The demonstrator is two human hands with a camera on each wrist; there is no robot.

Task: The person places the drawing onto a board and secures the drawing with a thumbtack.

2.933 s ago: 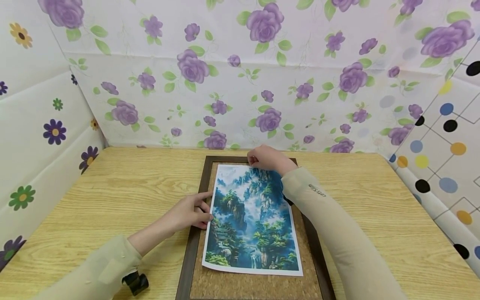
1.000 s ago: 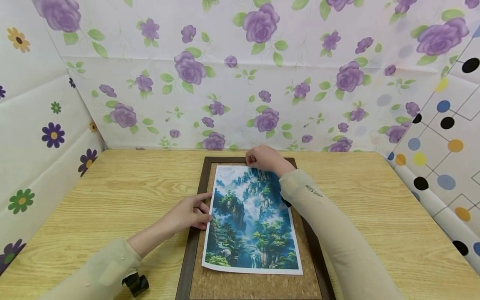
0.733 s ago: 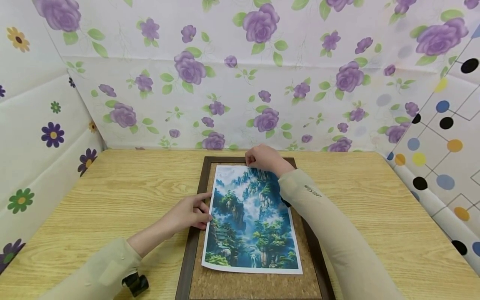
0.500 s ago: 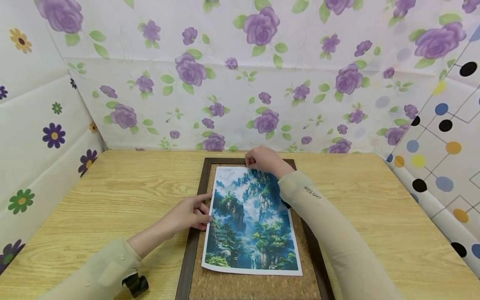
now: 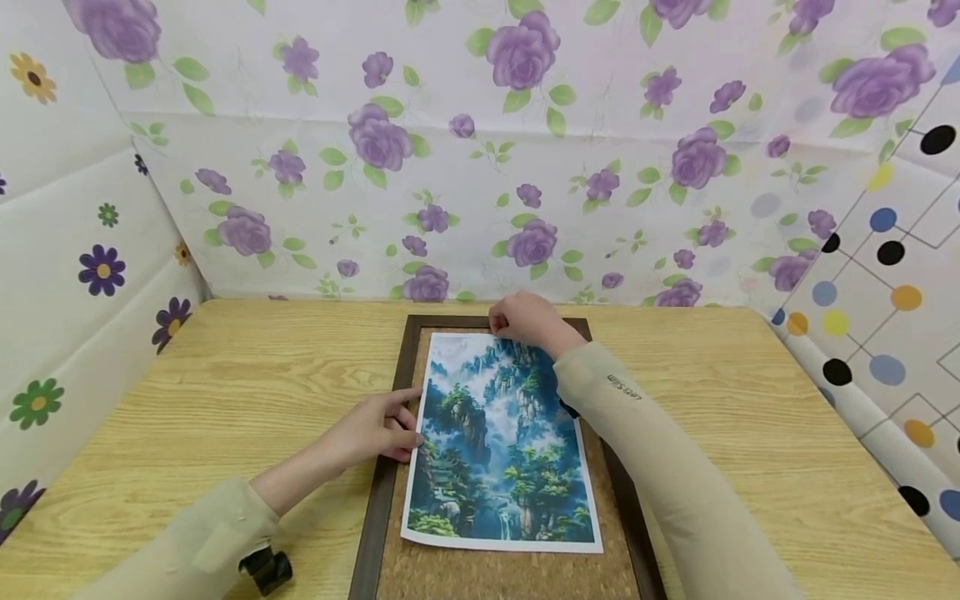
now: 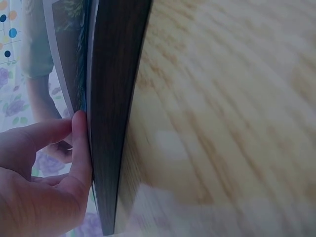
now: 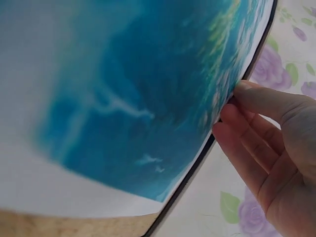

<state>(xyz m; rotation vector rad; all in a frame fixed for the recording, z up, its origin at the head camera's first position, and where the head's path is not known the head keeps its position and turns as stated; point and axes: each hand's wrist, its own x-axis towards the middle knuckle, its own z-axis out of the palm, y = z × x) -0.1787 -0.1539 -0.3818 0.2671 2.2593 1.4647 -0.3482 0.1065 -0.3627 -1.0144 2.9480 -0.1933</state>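
A printed landscape picture [image 5: 487, 450] with mountains and waterfalls lies over a cork board [image 5: 517, 575] in a dark brown frame [image 5: 367, 550]. Along the picture's left edge rests my left hand [image 5: 382, 425], index finger extended and thumb tip at the paper. In the left wrist view this hand [image 6: 44, 182] has its fingertips beside the frame's inner side. My right hand [image 5: 525, 317] bends over the top edge, fingers curled. There the right wrist view has the hand [image 7: 276, 133] pinching at the picture's edge; what lies between the fingertips is hidden. The picture's lower left corner curls up slightly.
The framed board lies on a wood-grain table [image 5: 225, 400]. A flowered cloth wall [image 5: 337, 200] stands behind it, with patterned cloth on both sides. Black straps with a camera [image 5: 266, 569] sit on the left sleeve.
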